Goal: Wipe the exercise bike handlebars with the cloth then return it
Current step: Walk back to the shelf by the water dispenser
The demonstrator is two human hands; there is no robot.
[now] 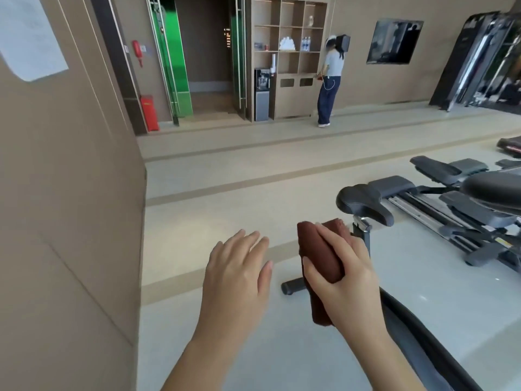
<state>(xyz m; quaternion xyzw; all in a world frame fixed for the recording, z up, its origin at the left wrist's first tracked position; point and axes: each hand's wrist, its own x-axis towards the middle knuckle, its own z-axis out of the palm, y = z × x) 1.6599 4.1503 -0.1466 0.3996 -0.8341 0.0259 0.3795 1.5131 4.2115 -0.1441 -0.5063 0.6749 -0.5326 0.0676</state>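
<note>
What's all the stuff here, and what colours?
cloth: one, brown, in the right hand
bike saddle: one, black, behind the cloth
gym machines: several, grey-black, right
shelf unit: one, wooden, far wall
water dispenser: one, grey, beside shelf unit
fire cabinet: one, red, by the doorway
person: one, grey top, at shelf unit
screen: one, dark, far wall
paper: one, white, left wall
left hand: one, open, empty
right hand: one, grips the cloth

Rolled dark-brown cloth (313,247), roughly upright, gripped in the right hand (347,281).
</note>
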